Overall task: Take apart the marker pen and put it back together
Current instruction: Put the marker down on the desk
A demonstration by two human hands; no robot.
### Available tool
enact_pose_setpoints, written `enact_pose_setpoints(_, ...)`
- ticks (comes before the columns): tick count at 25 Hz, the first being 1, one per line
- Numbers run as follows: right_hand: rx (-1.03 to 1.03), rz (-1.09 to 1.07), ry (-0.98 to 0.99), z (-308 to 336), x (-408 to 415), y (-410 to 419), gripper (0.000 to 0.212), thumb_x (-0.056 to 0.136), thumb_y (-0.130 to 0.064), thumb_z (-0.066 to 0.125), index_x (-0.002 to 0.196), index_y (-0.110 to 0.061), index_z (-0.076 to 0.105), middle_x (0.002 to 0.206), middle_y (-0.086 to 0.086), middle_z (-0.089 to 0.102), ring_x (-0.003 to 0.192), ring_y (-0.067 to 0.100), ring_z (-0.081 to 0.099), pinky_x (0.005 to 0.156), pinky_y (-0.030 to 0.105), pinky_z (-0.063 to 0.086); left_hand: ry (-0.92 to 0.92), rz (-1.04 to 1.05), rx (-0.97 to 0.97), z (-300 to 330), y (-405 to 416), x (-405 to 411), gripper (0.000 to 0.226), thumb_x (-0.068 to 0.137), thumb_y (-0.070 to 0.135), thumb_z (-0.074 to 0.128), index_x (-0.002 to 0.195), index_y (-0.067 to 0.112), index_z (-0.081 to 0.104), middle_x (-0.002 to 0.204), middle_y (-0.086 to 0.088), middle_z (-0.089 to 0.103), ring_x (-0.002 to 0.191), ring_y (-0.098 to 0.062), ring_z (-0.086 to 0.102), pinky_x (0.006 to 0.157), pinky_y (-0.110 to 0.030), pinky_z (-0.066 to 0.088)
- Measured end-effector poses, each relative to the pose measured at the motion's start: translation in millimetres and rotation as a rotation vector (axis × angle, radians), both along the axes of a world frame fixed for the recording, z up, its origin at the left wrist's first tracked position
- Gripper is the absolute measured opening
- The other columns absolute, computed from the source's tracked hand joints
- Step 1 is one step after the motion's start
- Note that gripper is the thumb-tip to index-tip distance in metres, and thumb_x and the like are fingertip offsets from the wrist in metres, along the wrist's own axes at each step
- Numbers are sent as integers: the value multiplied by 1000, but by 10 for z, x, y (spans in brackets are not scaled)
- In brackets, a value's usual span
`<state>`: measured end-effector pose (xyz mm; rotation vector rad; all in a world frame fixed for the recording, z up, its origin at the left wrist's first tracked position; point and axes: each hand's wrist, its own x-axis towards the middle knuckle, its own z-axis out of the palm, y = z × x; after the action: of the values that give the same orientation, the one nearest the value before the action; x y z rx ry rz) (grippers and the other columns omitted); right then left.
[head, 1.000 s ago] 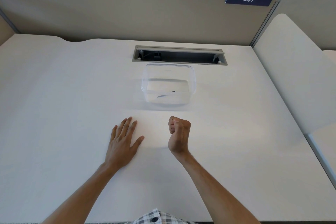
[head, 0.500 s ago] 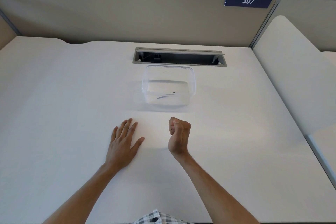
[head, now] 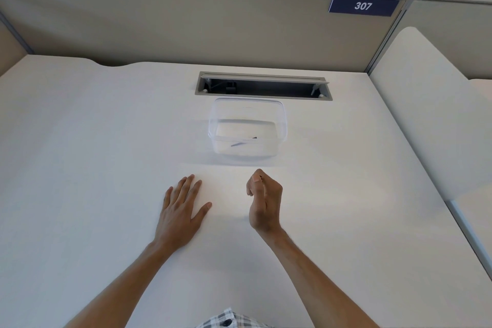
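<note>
Two hands [head: 181, 208], one tub [head: 247, 114], perhaps one pen [head: 243, 142]

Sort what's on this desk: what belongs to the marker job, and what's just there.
For the job:
- marker pen, lying inside the clear tub
- clear tub
- left hand, flat on the desk
- right hand, curled in a fist

Just there:
- cable slot
- sign 307

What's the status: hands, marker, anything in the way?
Left hand flat on desk, empty. Right hand fisted, contents unseen. Marker pen in clear tub, untouched. Path clear.
</note>
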<state>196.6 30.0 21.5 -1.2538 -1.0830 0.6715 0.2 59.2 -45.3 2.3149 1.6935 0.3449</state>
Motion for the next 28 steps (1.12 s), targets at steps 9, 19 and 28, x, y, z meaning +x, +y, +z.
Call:
enact_pose_setpoints(9,-69,-196,-67,3,268,-157,36,101,-37,38,78,-20,60,63,-14,48,53,5,39,54,15,29,-5,-4,-5,17,-5,2,82,87,71,7,150,22,27,161,2,17,149,-15,8,121,-42,8)
enact_pose_setpoints(19,-256,-193,36,-143,405,-431,16,85,-19,78,78,-34,78,74,-9,77,70,10,72,65,19,53,-7,0,-5,36,-17,6,84,86,72,5,149,22,27,161,1,18,149,-15,9,121,-41,8)
enact_pose_setpoints(28,-530,-190,-378,-430,303,-601,15,83,-29,77,96,-20,77,80,-9,78,73,6,72,73,28,56,-10,3,-7,38,-17,10,85,85,73,3,150,22,27,161,2,18,149,-15,9,121,-40,7)
